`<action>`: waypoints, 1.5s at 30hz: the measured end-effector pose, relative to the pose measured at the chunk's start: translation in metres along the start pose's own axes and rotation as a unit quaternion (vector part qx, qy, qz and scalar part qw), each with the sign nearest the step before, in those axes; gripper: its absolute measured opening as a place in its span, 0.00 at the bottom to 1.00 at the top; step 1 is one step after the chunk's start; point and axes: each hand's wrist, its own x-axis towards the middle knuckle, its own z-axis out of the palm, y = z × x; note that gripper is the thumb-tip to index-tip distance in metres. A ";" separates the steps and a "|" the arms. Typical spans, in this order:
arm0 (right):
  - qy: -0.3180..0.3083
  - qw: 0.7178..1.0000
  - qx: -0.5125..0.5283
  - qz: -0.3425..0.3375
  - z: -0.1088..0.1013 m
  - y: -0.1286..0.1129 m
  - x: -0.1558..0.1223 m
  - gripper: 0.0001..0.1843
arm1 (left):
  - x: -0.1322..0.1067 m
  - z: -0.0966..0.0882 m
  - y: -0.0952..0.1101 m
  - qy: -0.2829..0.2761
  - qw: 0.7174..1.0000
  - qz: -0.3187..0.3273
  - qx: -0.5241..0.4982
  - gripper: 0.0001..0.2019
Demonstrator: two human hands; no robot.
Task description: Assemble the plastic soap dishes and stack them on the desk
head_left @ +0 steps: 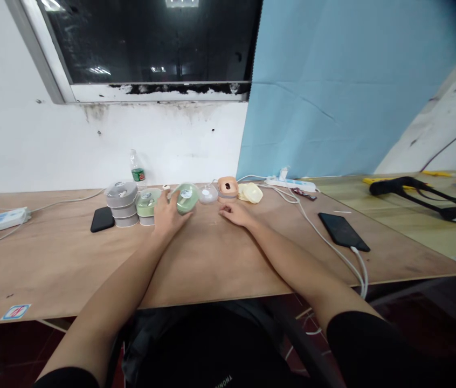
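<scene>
My left hand reaches across the wooden table and grips a small green round container with a clear lid. My right hand rests palm down on the table a little to the right, fingers loosely spread, holding nothing. A clear round lid and an orange container lie just beyond it. Left of my left hand stand a second green container and a stack of grey containers.
A black phone lies left of the grey stack; another black phone with a white cable lies at right. Pale yellow lids, a plastic bottle, two power strips and a black tool are also here.
</scene>
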 end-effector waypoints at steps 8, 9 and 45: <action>-0.003 1.000 -0.007 0.007 0.000 -0.002 -0.001 0.09 | 0.001 0.004 -0.009 -0.021 0.995 -0.012 0.095 0.30; -0.001 1.000 -0.004 0.008 0.000 -0.002 -0.001 0.09 | 0.001 0.004 -0.008 -0.028 0.996 -0.004 0.090 0.29; 0.324 0.939 0.047 0.108 -0.034 -0.012 -0.004 0.17 | -0.012 0.001 0.026 -0.074 0.974 0.208 -0.050 0.20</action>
